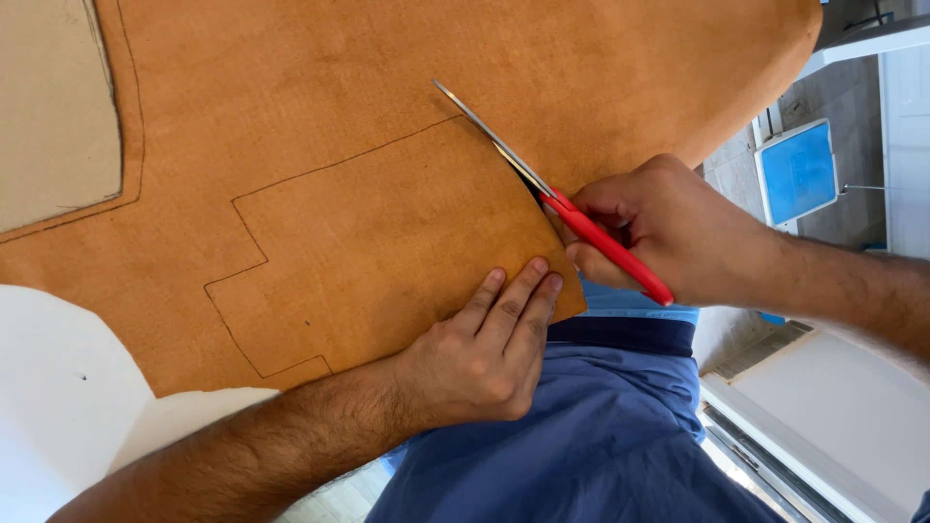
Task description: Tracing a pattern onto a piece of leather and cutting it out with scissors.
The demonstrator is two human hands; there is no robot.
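Right hand (668,228) grips red scissors (581,223) — left hand (489,344) flattens tan leather (387,223).

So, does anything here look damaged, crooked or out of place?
Nothing stands out. The tan leather sheet lies flat, and the red-handled scissors in the right hand cut along the drawn outline. The left hand presses the sheet's edge. The only break visible is the cut itself.

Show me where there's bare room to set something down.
Bare white table at lower left, bordered by the leather edge and left forearm. Crowded along the traced outline, where the left hand presses and the right hand works the scissors.
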